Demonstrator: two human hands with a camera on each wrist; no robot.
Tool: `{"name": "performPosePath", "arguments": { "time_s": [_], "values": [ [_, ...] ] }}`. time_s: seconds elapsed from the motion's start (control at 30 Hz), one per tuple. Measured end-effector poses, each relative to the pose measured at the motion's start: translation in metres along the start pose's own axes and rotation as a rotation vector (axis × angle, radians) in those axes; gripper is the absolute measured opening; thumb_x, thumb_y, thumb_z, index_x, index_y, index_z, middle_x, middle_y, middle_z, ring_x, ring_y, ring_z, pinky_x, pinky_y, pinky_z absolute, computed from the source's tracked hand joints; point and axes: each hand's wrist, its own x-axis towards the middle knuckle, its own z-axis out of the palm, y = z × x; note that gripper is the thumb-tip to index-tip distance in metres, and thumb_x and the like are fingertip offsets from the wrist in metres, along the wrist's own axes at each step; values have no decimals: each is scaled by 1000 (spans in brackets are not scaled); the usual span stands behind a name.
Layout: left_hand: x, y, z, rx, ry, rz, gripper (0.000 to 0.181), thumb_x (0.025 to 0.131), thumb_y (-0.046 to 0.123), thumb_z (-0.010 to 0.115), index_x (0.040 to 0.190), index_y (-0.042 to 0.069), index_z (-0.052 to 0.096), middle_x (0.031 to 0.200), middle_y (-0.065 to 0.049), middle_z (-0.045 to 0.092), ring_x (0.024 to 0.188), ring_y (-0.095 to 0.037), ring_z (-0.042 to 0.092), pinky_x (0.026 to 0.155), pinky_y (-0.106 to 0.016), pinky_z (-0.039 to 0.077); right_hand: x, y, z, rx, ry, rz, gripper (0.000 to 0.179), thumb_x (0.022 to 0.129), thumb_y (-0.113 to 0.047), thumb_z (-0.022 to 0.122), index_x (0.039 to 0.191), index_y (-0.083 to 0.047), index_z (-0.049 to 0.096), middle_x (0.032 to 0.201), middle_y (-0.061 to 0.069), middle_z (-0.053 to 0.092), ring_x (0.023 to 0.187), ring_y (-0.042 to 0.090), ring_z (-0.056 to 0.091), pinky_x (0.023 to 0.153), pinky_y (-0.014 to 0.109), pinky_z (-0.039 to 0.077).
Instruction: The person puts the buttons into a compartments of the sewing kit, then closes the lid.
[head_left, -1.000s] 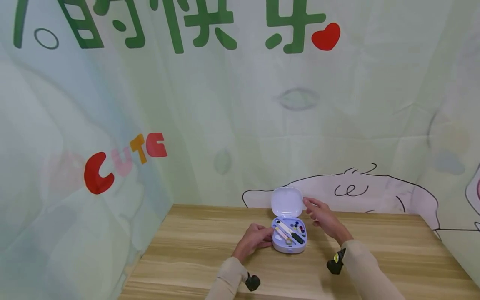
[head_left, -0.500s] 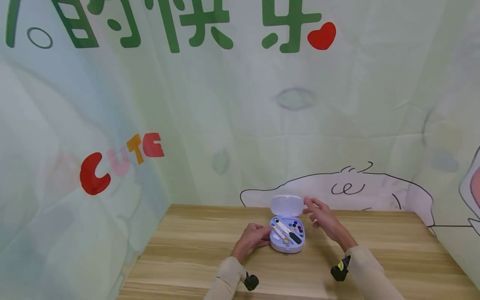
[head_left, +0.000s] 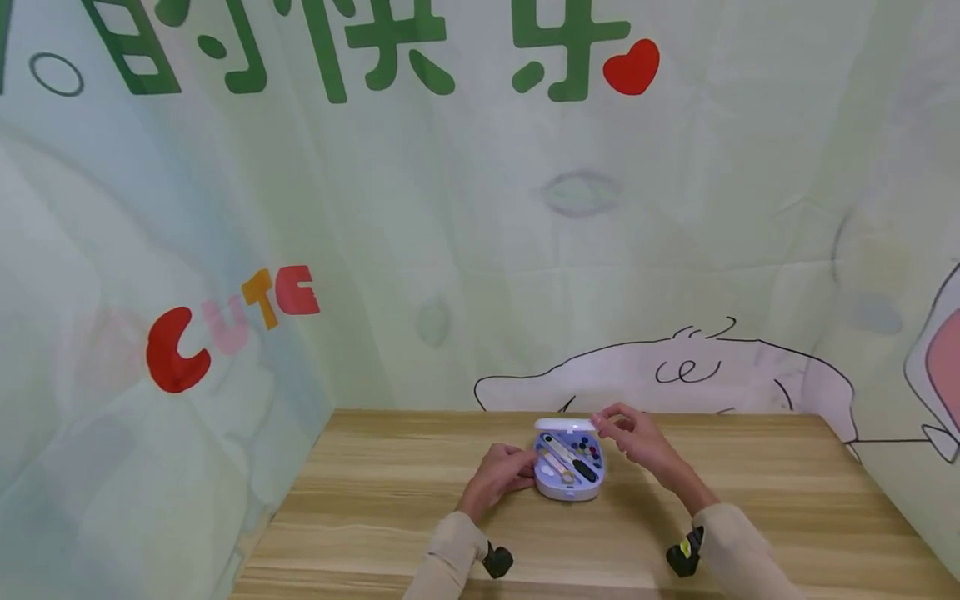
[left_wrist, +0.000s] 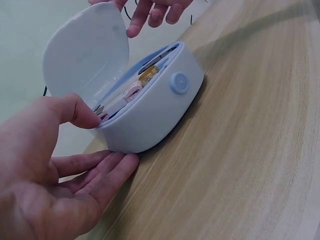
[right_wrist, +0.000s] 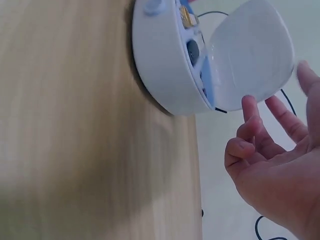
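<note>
A small pale-blue and white sewing kit box [head_left: 568,493] rests on the table, its lid [left_wrist: 92,47] raised and tilted over the inside. A white tool with a dark handle [head_left: 584,471], small coloured round pieces [head_left: 589,450], a rolled tape measure [left_wrist: 133,91] and a gold-coloured item [left_wrist: 148,75] lie in it. My left hand [head_left: 497,477] grips the box's left side, thumb on the rim and fingers low against the base. My right hand [head_left: 640,443] is at the lid's right edge, fingers spread and loosely bent, fingertips touching or very near it.
The wooden table [head_left: 405,467] extends around the box, with its back edge close behind. A printed cloth backdrop [head_left: 450,208] with green characters and coloured letters hangs behind. Dark wrist devices [head_left: 684,556] are worn at both sleeves.
The lid has swung down from nearly upright toward the box, with my right hand following at its edge. My left hand stays on the box's side. The head view has shifted slightly.
</note>
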Motion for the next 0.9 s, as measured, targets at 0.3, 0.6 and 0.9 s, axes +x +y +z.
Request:
{"name": "performPosePath", "arguments": {
  "time_s": [0.3,0.6,0.9],
  "values": [
    [-1,3,0,-47,20,-21,49,97,34,55,112,-11,65,100,-16,69,85,-20,67,84,-39,64,-16,14,15,-33,12,-95,37,94,-33,78,117,-7,64,115,10,66,103,26,62,85,39,56],
    [-1,1,1,-44,20,-25,42,93,31,66,108,-8,69,97,-15,70,81,-17,68,84,-37,64,-27,23,29,-72,107,-109,29,91,-24,82,113,-11,67,112,9,71,100,25,63,85,38,56],
    [-2,1,2,-55,19,-30,36,96,28,67,106,-7,70,93,-12,69,80,-16,67,80,-33,64,-32,26,39,-29,181,-169,28,90,-11,81,115,-4,70,113,11,72,108,32,68,93,43,59]
  ]
}}
